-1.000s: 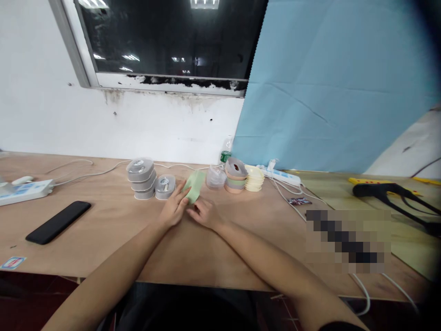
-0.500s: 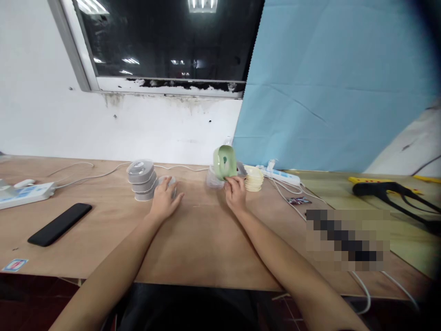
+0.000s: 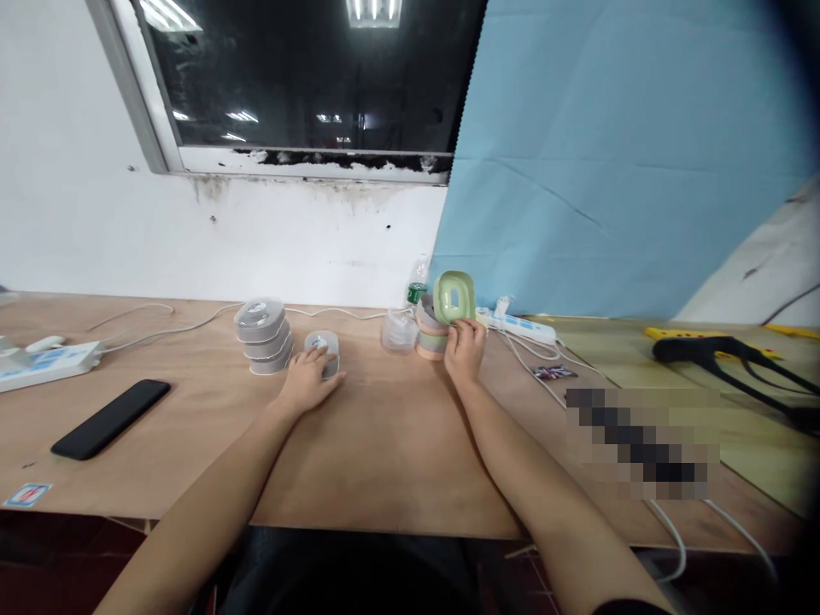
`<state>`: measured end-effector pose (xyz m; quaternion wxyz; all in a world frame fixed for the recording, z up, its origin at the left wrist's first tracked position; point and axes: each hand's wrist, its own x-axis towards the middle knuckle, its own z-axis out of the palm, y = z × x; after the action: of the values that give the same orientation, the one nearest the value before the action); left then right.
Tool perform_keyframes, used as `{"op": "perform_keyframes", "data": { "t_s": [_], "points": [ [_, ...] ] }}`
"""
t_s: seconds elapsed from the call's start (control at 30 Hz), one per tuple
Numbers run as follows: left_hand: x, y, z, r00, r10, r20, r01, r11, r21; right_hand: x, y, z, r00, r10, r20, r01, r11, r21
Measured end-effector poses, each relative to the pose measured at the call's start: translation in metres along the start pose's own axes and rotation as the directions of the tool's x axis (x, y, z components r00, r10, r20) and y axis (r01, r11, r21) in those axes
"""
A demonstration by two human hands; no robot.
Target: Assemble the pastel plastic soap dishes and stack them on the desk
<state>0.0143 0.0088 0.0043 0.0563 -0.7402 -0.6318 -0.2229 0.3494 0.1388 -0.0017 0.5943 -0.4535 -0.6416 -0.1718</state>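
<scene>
My right hand [image 3: 465, 350] pinches the lower edge of a pale green, square plastic frame with rounded corners and an opening in its middle [image 3: 466, 295]. It holds the frame raised and tilted, in front of a stack of grey and beige rounded pieces [image 3: 431, 343]. The hand and frame hide what stands behind them. My left hand [image 3: 307, 381] rests with its fingers stretched out against the near left side of a small grey container with a clear top [image 3: 330, 343]. Left of that hand rises a stack of similar grey containers [image 3: 264, 335].
Clear plastic pieces [image 3: 398, 331] and a bottle with a green label [image 3: 418, 289] stand near the wall. A black phone [image 3: 112, 418] lies at left by a power strip [image 3: 57, 363]. Another power strip [image 3: 522, 327] with cables lies at right, near a small patterned packet [image 3: 554, 372].
My right hand has carried the green frame to the right, uncovering the grey and beige stack and hiding the cream stack. My left hand has shifted slightly, showing more of the small container.
</scene>
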Motion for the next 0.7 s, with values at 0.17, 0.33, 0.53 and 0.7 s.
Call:
{"op": "perform_keyframes", "data": {
  "t_s": [0.17,0.33,0.53,0.7],
  "points": [
    [-0.001,0.006,0.0,0.988,0.154,0.02,-0.151,0.985,-0.085,0.003,0.002,0.006,1.0,0.014,-0.003,-0.014,1.0,0.014],
    [-0.002,0.007,0.001,0.983,0.182,0.023,-0.179,0.979,-0.098,0.002,0.0,0.008,1.0,0.023,0.001,-0.023,1.0,0.02],
    [-0.002,0.006,0.001,0.982,0.186,0.026,-0.183,0.978,-0.095,0.002,-0.003,0.009,0.998,-0.011,0.059,0.009,1.0,0.028],
    [-0.003,0.007,0.001,0.982,0.189,0.032,-0.186,0.98,-0.071,0.003,-0.001,0.013,0.999,0.019,0.044,-0.02,1.0,0.018]
  ]
}}
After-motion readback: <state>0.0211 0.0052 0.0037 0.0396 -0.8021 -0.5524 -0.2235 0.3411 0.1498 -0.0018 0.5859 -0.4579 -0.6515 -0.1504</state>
